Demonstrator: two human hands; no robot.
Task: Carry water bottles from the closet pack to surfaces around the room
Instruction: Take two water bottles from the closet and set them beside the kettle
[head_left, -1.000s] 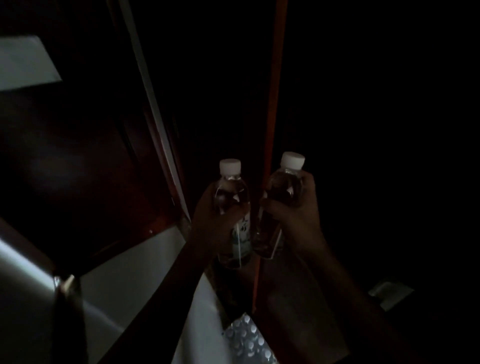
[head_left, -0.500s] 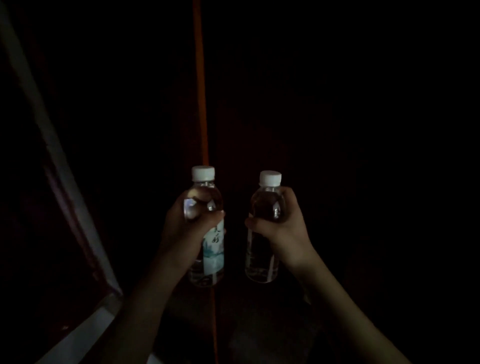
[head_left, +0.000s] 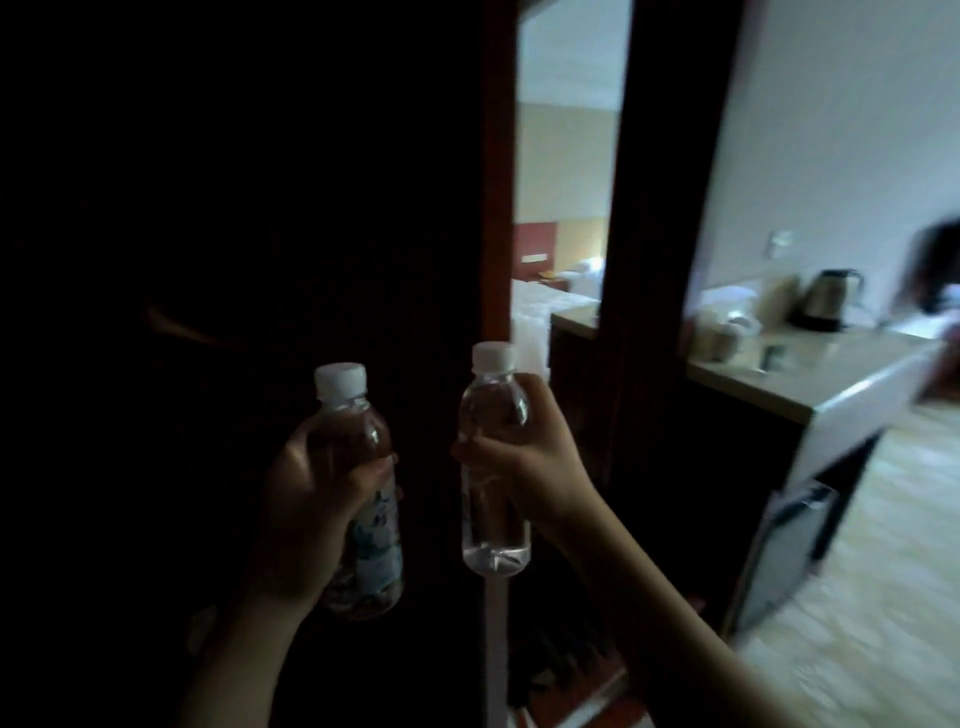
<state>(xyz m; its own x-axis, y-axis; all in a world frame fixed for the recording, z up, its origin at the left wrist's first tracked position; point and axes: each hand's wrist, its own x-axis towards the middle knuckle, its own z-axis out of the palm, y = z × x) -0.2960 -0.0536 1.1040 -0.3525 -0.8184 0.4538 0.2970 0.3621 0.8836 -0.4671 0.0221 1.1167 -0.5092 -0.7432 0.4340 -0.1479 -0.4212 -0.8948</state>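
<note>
I hold two clear water bottles with white caps, both upright in front of me. My left hand (head_left: 317, 499) grips the left bottle (head_left: 363, 545) around its upper body; a pale printed label shows below my fingers. My right hand (head_left: 524, 462) grips the right bottle (head_left: 491, 540) around its middle, with water visible in its lower half. The two bottles stand side by side with a small gap between them. The closet pack is out of sight.
A dark wooden panel (head_left: 234, 260) fills the left. A mirrored strip (head_left: 561, 208) shows a reflected bed. To the right a counter (head_left: 831, 395) carries a kettle (head_left: 826, 301) and cups (head_left: 722, 332), with pale floor (head_left: 883, 571) beyond it.
My view has swung right from the dark closet toward the lit room, bringing the counter and floor into sight. Both hands keep the same grip on the bottles.
</note>
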